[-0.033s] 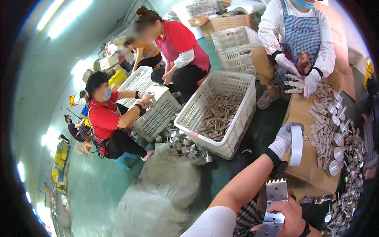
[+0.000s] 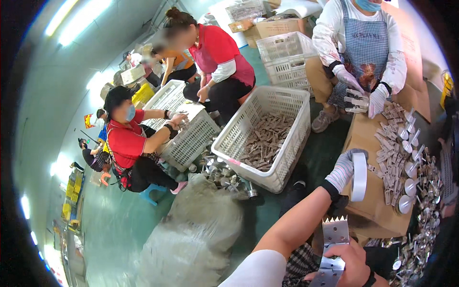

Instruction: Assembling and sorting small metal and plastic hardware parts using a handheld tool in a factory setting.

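My left hand (image 2: 340,173), in a striped glove with a dark cuff, is closed on a roll of white tape (image 2: 358,179) held at the edge of a cardboard box. Lower down, my bare right hand (image 2: 353,262) grips a shiny metal tape cutter (image 2: 336,232), its toothed end pointing up. The roll and the cutter are apart. On the box (image 2: 358,143), just beyond the tape, lie several flat grey-brown metal pieces (image 2: 391,160) and round metal discs with stems (image 2: 405,203).
A co-worker's gloved hands (image 2: 376,101) hold a bundle of metal pieces at the box's far end. A white crate (image 2: 222,150) of similar pieces stands left of centre. More stemmed parts (image 2: 420,248) heap at right; a greyish sack (image 2: 191,234) lies below. Other people sit at left.
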The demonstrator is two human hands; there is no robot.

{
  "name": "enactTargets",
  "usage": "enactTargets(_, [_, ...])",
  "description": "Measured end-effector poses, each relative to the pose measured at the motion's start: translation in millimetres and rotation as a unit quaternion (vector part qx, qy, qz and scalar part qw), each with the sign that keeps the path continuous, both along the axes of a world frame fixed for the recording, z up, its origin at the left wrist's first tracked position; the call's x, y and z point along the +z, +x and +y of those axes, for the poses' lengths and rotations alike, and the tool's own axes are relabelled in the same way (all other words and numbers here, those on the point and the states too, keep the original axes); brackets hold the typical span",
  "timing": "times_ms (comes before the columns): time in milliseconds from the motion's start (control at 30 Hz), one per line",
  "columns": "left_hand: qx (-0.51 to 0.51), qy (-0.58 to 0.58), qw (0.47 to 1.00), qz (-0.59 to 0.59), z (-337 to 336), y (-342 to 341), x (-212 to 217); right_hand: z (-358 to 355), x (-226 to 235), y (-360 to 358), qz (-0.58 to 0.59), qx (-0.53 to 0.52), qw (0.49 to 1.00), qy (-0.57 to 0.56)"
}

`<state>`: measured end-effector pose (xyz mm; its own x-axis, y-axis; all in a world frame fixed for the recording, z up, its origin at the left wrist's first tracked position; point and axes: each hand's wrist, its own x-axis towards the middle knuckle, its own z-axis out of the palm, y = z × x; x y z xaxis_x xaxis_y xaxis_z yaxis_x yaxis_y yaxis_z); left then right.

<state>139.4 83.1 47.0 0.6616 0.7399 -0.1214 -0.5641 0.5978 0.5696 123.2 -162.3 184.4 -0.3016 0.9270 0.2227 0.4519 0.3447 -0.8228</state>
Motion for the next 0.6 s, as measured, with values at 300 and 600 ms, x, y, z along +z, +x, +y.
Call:
enactTargets(300, [0.001,-0.024,1.0,-0.01,3.6,2.4,-9.0,-1.4,0.3,1.7,0.003,-0.001,1.0,-0.006])
enactTargets(600, [-0.037,-0.107,0.992,-0.063,5.8,6.7,-11.6,-4.7,-0.6,5.9,0.001,-0.004,1.0,-0.009])
